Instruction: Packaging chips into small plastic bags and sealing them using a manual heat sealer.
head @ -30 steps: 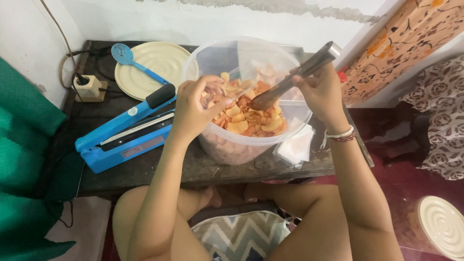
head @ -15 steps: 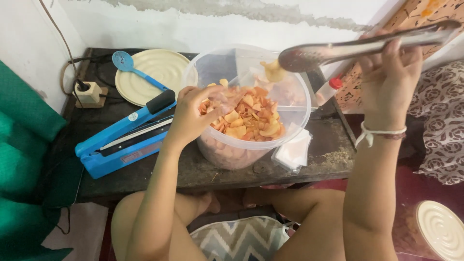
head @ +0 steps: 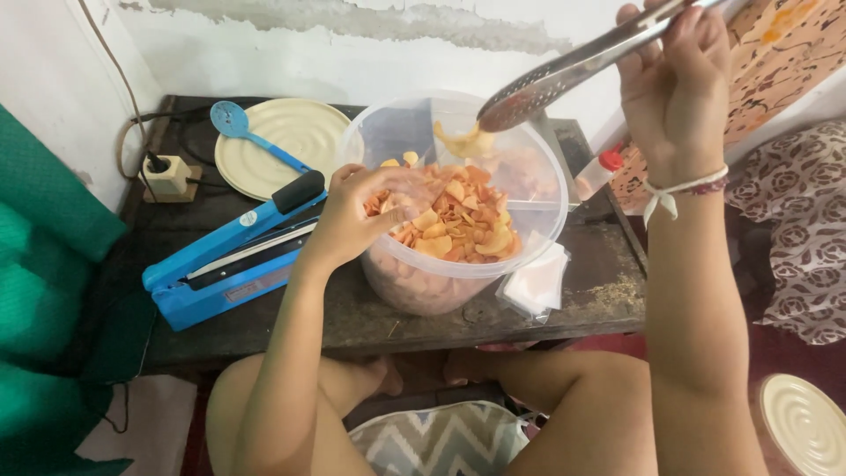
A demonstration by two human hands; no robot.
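Head view: metal tongs (head: 564,75) are raised above a clear plastic tub (head: 529,167), their perforated tips pinching one pale chip (head: 463,141) just over the heap. The right hand (head: 674,84) is clenched around the tong arms, squeezing them together, which is what keeps the chip from dropping. The left hand (head: 361,216) sits at the tub's near-left rim, fingers cupped narrowly around what appears to be a small clear bag held at the rim; its edges are hard to make out. The tub stands mid-table, filled with orange and yellow chips (head: 458,225), close to the seated person's knees. A stack of clear bags (head: 535,284) lies just beside its right base. To the left, a blue heat sealer (head: 233,251) rests with its arm lifted. Behind it lie a cream lid (head: 291,145) and a blue spoon (head: 247,132).
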